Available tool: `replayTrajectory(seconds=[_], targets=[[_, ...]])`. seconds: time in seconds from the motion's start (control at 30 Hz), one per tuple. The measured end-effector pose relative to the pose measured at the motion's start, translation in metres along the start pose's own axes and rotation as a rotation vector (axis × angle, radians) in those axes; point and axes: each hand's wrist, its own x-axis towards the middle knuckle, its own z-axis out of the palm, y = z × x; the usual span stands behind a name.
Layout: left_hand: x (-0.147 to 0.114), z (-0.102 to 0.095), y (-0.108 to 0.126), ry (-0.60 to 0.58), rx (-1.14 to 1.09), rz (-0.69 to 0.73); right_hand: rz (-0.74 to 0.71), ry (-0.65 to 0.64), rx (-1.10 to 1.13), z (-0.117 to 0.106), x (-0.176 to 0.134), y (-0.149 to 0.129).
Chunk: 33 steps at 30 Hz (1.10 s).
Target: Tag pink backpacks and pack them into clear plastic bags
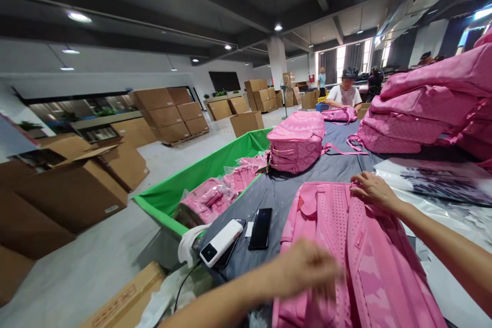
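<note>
A pink backpack (334, 246) lies on the dark cloth-covered table (246, 192) in front of me, with its shoulder straps facing up. My right hand (372, 189) grips the backpack near the top of one strap, its fingers curled at the upper edge. Over the lower left part of the same backpack is my left hand (307, 269), smeared by motion, so its fingers and any hold are unclear. Beyond it stands another pink backpack (295, 141), zipped and rounded, with a loose strap trailing to the right.
On the left, a green-sided bin (207, 164) holds bagged pink backpacks. A black phone (260, 228) and a white power bank (221, 243) lie at the table's left edge. Stacked pink backpacks (423, 107) and plastic bags (434, 177) sit right. Across the table a person (346, 93) handles a pink item.
</note>
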Motion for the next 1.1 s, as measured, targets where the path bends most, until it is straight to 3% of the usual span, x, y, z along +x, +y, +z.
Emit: replayTrajectory(seconds=[0.1,0.13,0.23,0.33,0.43,0.57,0.73,0.8,0.9,1.0,1.1], targets=[[0.074,-0.037,-0.005,0.321,0.235,0.013,0.055,0.107,0.019,0.023,-0.008,-0.001],[0.100,-0.042,-0.009,0.447,0.378,-0.062,0.059,0.109,0.046,0.029,-0.012,-0.001],[0.156,-0.032,-0.028,0.491,0.452,-0.074,0.034,0.133,0.133,0.038,-0.027,-0.003],[0.170,-0.004,-0.045,0.520,0.481,0.059,0.001,0.268,0.249,0.040,-0.045,-0.007],[0.155,0.016,-0.060,0.583,0.530,0.215,-0.045,0.369,0.291,0.041,-0.064,-0.016],[0.117,0.025,-0.083,0.516,0.595,0.347,-0.080,0.310,0.185,0.038,-0.100,-0.037],[0.089,0.025,-0.100,0.317,0.705,0.398,-0.046,0.163,0.046,0.032,-0.138,-0.053],[0.098,0.023,-0.104,0.206,0.717,0.373,-0.023,0.095,0.042,0.036,-0.139,-0.052],[0.131,0.021,-0.108,0.087,0.702,0.260,0.062,-0.064,0.029,0.047,-0.118,-0.041],[0.168,0.018,-0.109,0.088,0.692,0.175,0.181,-0.188,-0.006,0.057,-0.085,-0.025],[0.182,0.017,-0.101,0.085,0.685,0.168,0.208,-0.208,-0.020,0.062,-0.060,-0.013]])
